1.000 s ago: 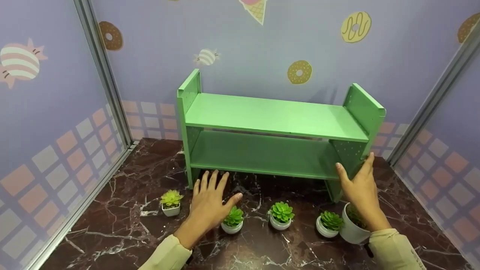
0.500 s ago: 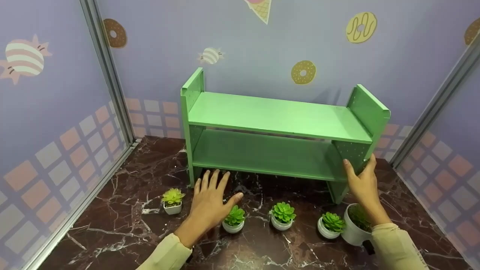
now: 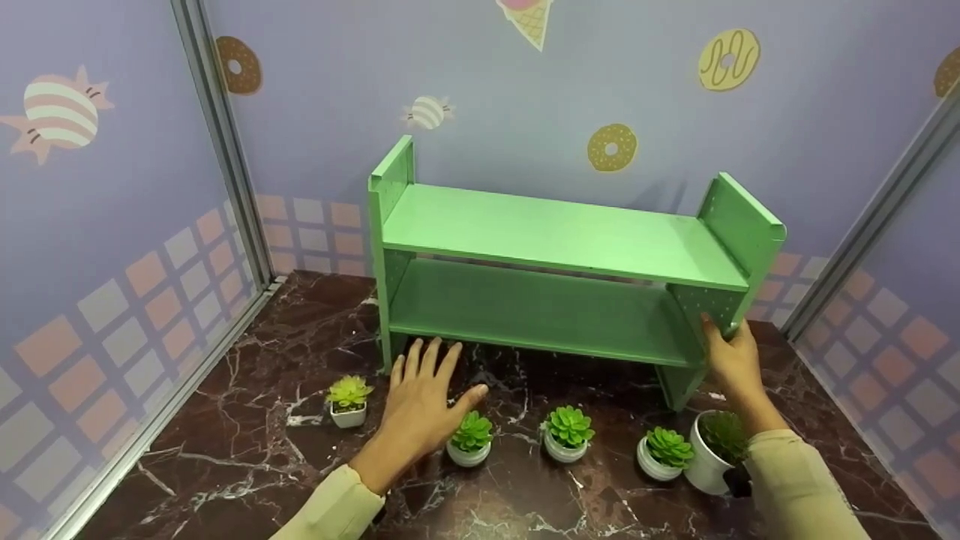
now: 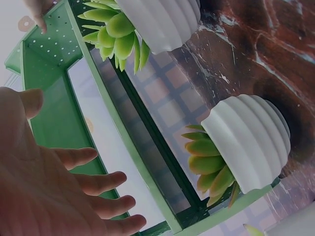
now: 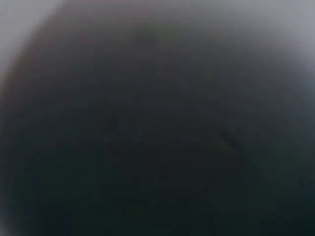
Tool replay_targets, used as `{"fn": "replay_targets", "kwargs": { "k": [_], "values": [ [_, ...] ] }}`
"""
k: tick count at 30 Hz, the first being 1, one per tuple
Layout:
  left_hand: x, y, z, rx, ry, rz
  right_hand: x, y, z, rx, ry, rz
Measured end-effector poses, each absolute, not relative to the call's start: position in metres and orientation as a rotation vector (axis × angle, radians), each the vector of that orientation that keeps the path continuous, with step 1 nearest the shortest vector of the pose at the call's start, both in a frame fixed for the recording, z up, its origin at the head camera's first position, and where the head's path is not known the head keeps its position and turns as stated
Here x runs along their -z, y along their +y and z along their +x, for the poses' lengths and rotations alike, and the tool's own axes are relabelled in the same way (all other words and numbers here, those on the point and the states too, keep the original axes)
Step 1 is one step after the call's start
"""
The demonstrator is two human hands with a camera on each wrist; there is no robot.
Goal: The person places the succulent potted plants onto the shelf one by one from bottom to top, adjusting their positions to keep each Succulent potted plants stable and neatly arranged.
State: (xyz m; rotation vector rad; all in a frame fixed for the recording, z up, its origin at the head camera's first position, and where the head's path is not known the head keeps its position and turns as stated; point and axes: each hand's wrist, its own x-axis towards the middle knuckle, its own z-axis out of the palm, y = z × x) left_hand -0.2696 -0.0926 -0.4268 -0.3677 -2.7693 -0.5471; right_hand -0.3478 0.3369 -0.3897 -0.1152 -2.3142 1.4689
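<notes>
A green two-tier shelf (image 3: 562, 234) stands on the dark marbled surface, its left end farther back than its right. My right hand (image 3: 735, 366) grips the front edge of its right side panel, thumb on the inner face and fingers round the outside. My left hand (image 3: 420, 401) is spread before the lower left of the shelf, holding nothing; in the left wrist view its fingers (image 4: 103, 183) overlap the shelf. Beside that hand are a small potted succulent (image 3: 471, 441) and a square-potted succulent (image 3: 349, 409). The right wrist view is dark and blurred.
Farther right in the front row stand two more small succulents, one in a ribbed white pot (image 3: 566, 448) and one (image 3: 660, 459) beside a larger white pot (image 3: 705, 466). Patterned purple walls (image 3: 525, 97) enclose the back and sides.
My right thumb has drawn in and the fingers have closed round the side panel's edge. My left hand stays put. The head view has shifted slightly; the shelf stays in place against the wall.
</notes>
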Motion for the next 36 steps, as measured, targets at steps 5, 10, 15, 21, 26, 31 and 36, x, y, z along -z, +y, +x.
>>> {"fn": "replay_targets", "kwargs": {
  "k": [5,10,15,21,26,31,36],
  "values": [
    [0.429,-0.092,-0.27,0.531,-2.769,-0.374,0.392,0.34,-0.348,-1.432,-2.361,-0.129],
    [0.43,-0.093,-0.27,0.546,-2.754,-0.379,0.395,0.342,-0.35,-1.308,-2.391,-0.147],
    [0.429,-0.093,-0.269,0.592,-2.727,-0.398,0.396,0.344,-0.351,-1.257,-2.413,-0.144],
    [0.43,-0.093,-0.268,0.615,-2.71,-0.417,0.401,0.349,-0.35,-1.316,-2.445,-0.143],
    [0.43,-0.093,-0.269,0.636,-2.672,-0.416,0.403,0.351,-0.349,-1.305,-2.451,-0.143],
    [0.43,-0.095,-0.268,0.658,-2.644,-0.418,0.397,0.35,-0.349,-1.279,-2.479,-0.129],
    [0.427,-0.097,-0.268,0.727,-2.588,-0.429,0.39,0.35,-0.349,-1.307,-2.476,-0.103]
  ]
}}
